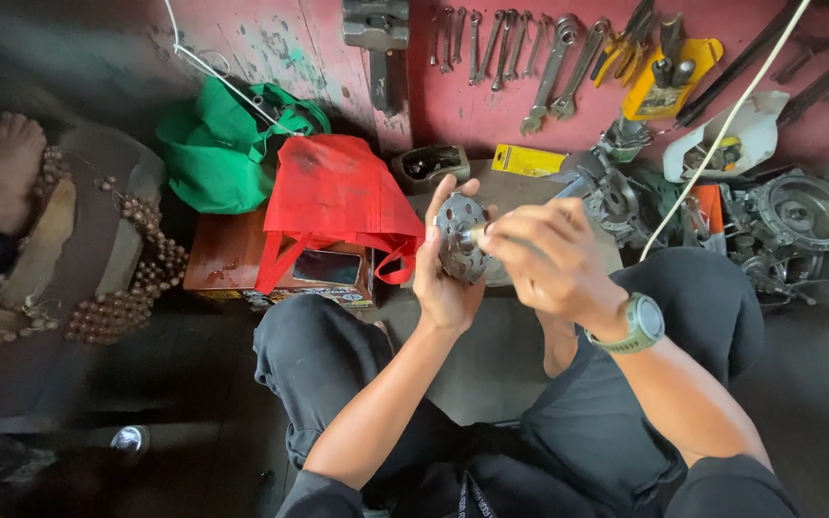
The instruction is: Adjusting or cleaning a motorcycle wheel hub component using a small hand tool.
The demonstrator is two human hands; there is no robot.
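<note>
A round grey metal engine part [459, 240] with holes around its face is held upright in front of me. My left hand [443, 278] grips it from the left and below, thumb over its top edge. My right hand [548, 257], with a green watch on the wrist, has its fingers pinched at the part's centre, on a small metal piece I cannot make out clearly. Both hands are above my knees in black trousers.
A red bag [338, 197] and a green bag [215, 144] lie to the left, a box [232, 259] under them. Wrenches [529, 48] hang on the red wall. Engine parts [788, 221] crowd the right. Another person's bare foot [2, 153] rests far left.
</note>
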